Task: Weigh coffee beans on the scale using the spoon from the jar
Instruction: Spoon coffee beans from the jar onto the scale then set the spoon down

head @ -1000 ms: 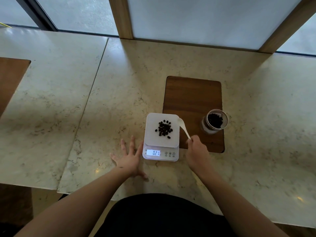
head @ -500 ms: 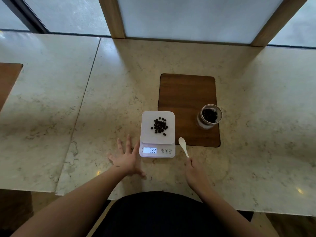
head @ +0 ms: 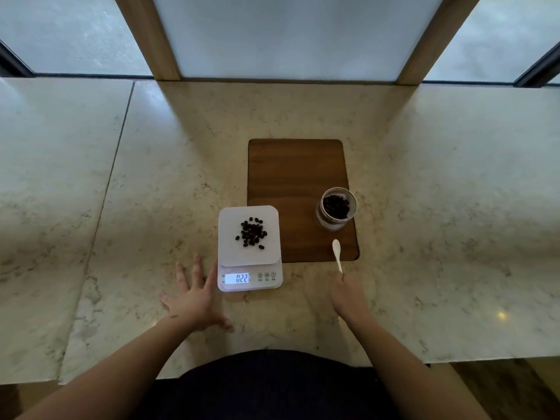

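A white digital scale (head: 230, 253) stands on the marble counter with a small heap of coffee beans (head: 251, 232) on its platform; its lit display reads 022. An open glass jar (head: 335, 212) holding more beans stands on a brown wooden board (head: 291, 177) to the right of the scale. My right hand (head: 348, 295) pinches the handle end of a white spoon (head: 337, 256), whose bowl lies over the board's near right corner, below the jar. My left hand (head: 194, 298) rests flat with fingers spread on the counter, touching the scale's left front edge.
The marble counter (head: 151, 177) runs left and right, with a seam on the left. Wooden posts (head: 148, 34) and frosted window panes line the far edge. The near counter edge is just in front of my body.
My right hand has drawn the spoon away from the scale platform and moved it right, down to the board's near corner. The display rose from 021 to 022. My left hand stays put.
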Available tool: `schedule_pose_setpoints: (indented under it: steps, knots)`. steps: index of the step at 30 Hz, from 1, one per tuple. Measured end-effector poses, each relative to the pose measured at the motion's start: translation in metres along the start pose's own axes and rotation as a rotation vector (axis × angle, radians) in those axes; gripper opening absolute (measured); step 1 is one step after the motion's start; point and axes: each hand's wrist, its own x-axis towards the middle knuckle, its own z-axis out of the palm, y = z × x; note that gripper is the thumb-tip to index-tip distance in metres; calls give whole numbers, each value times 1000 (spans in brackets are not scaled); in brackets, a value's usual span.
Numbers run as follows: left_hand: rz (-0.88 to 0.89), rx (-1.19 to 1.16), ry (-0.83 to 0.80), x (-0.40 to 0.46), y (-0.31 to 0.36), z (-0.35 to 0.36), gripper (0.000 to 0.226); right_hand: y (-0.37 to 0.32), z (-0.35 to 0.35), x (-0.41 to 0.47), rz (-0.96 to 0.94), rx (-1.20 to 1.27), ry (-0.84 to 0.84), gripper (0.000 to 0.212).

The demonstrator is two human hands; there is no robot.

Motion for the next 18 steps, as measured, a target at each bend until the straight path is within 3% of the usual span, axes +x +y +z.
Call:
schedule_pose_setpoints:
  steps: [18]
  knots:
    - [-1, 28, -13, -8, 7, -5, 160, 0, -10, 18, -136, -282, 131, 30]
